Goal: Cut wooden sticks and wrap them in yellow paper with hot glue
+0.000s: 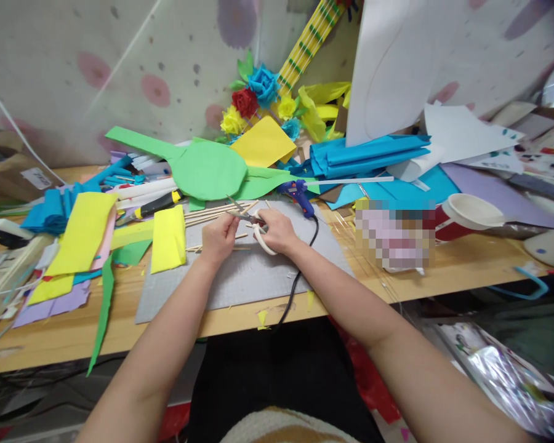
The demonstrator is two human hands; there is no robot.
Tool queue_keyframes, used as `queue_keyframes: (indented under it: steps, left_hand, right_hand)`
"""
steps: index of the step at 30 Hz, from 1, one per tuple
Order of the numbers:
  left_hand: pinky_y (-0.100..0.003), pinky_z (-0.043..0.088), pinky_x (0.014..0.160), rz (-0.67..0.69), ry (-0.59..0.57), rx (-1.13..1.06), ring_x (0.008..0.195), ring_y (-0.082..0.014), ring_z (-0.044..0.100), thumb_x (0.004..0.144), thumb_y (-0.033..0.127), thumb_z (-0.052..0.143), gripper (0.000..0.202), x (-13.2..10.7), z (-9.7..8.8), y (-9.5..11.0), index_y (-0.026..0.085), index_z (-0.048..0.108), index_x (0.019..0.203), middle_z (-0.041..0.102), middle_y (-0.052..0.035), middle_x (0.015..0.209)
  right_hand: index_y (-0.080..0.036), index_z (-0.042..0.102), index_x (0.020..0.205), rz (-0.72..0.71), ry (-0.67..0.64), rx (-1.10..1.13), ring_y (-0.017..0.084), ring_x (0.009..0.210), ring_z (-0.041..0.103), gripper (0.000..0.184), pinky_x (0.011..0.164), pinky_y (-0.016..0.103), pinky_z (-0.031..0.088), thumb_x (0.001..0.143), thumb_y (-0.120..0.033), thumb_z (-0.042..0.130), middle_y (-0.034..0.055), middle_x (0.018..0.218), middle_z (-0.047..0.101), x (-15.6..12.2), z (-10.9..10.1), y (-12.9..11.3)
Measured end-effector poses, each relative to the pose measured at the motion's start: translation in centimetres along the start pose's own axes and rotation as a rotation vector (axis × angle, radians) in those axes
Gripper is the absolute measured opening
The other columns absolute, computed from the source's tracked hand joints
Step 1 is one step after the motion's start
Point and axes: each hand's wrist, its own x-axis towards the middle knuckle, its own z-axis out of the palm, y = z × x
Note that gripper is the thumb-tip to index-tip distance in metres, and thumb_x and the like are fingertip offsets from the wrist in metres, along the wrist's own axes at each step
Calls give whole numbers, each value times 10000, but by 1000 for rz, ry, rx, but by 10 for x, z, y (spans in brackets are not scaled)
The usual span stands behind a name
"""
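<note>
My right hand (276, 230) is wrapped round the white handles of a pair of scissors (245, 215). Their metal blades point left and reach the fingertips of my left hand (220, 237). That hand is closed in a pinch, and whatever lies between its fingers is too small to make out. Thin wooden sticks (207, 213) lie around and behind it on the grey cutting mat (258, 284). Just beyond my right hand a blue hot glue gun (299, 195) rests with a white glue stick in its back, its black cord running down over the mat.
Large green paper shapes (207, 167) and a yellow sheet (264, 143) lie behind the mat. Folded yellow paper (168, 239) and a yellow-black utility knife (159, 204) are at left. Blue crepe paper (369, 155) and a red-and-white cup (466, 215) stand right. Paper flowers (244, 101) lean at the back.
</note>
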Motion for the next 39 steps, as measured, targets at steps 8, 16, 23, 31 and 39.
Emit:
queue_keyframes:
  steps: [8, 16, 23, 31, 39]
  left_hand:
    - [-231, 308, 505, -35, -39, -27, 512, -115, 472, 868, 320, 370, 312, 3, 0, 0, 190, 493, 612, 514, 3, 543]
    - [-235, 331, 532, 10, 24, 95, 585, -129, 552, 876, 316, 384, 263, 2, 3, 3, 175, 592, 798, 621, -32, 665]
    - [-231, 367, 592, 28, 59, 45, 651, -132, 582, 865, 258, 413, 237, 1, 3, 3, 183, 580, 715, 631, -26, 680]
    - [-222, 349, 550, -6, 12, -30, 561, -107, 513, 845, 239, 426, 250, 1, 2, 7, 186, 533, 626, 568, 4, 602]
    - [-219, 334, 536, 9, -2, 0, 561, -105, 528, 863, 255, 402, 277, 1, -2, 9, 181, 530, 629, 578, -1, 595]
  right_hand:
    - [-195, 509, 695, 15, 11, 5, 154, 689, 453, 137, 599, 255, 279, 698, -332, 504, 19, 710, 557, 1, 1, 1]
    - [-189, 505, 638, 55, -21, -36, 152, 658, 456, 168, 589, 262, 266, 695, -347, 510, 27, 674, 558, 1, -2, -3]
    - [-193, 523, 718, 13, -5, 17, 161, 716, 461, 118, 613, 259, 292, 703, -308, 504, 26, 739, 574, 2, 0, 0]
    - [-197, 508, 740, -20, 49, 82, 161, 754, 463, 118, 654, 254, 320, 678, -297, 511, 18, 772, 558, 0, 3, 5]
    - [-195, 498, 641, 41, -11, -19, 151, 671, 464, 152, 596, 262, 272, 673, -342, 515, 13, 681, 572, -1, 2, -2]
